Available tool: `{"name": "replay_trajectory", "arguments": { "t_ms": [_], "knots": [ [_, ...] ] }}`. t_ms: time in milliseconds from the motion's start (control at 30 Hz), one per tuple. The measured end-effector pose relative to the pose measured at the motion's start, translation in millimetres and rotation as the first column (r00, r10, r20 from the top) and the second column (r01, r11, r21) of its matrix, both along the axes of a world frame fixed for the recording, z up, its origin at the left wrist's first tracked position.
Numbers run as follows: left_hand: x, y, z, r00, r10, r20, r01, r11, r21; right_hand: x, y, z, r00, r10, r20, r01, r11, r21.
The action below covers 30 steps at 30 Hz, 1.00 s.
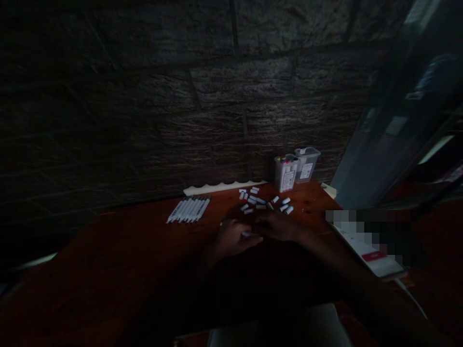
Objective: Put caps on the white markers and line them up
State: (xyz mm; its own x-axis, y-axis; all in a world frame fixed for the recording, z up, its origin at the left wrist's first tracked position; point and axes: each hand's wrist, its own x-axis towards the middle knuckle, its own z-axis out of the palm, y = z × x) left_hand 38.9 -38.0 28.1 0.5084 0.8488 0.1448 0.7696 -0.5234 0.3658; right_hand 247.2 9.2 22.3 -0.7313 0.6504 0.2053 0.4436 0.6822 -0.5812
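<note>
My left hand [231, 237] is closed round a white marker [246, 234], and only a short stretch of the marker shows between the fingers. Just to its right, my right hand [280, 226] reaches over the table with curled fingers. Its fingertips are dark, so whatever they may pinch is hidden. Beyond both hands lie several loose marker caps [260, 199], white with coloured ends. On the left, several white markers without caps [188, 209] lie side by side in a slanted row.
At the back right stand a clear plastic box of capped markers [285, 176] and another clear box [307, 166]. A brick-patterned wall [217, 111] rises behind the wooden table [119, 255]. A flat device with a cable [378, 258] lies at the right edge. The light is dim.
</note>
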Motion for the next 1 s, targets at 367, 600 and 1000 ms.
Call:
{"name": "replay_trajectory", "arguments": {
  "t_ms": [367,600,1000],
  "knots": [
    [4.4,-1.2,1.1,0.997,-0.022,-0.080,0.025,0.999,0.034,-0.9,-6.3,10.0,0.997,0.006,0.071,-0.004,1.000,-0.021],
    [3.7,0.1,-0.5,0.989,-0.054,-0.136,0.059,0.998,0.030,0.5,-21.6,26.2,0.985,0.012,0.174,-0.006,0.999,-0.035],
    [5.0,4.4,-0.1,0.980,-0.067,-0.187,0.067,0.998,-0.007,4.0,-21.3,23.7,0.982,0.047,0.184,-0.043,0.999,-0.026]
  ]
}}
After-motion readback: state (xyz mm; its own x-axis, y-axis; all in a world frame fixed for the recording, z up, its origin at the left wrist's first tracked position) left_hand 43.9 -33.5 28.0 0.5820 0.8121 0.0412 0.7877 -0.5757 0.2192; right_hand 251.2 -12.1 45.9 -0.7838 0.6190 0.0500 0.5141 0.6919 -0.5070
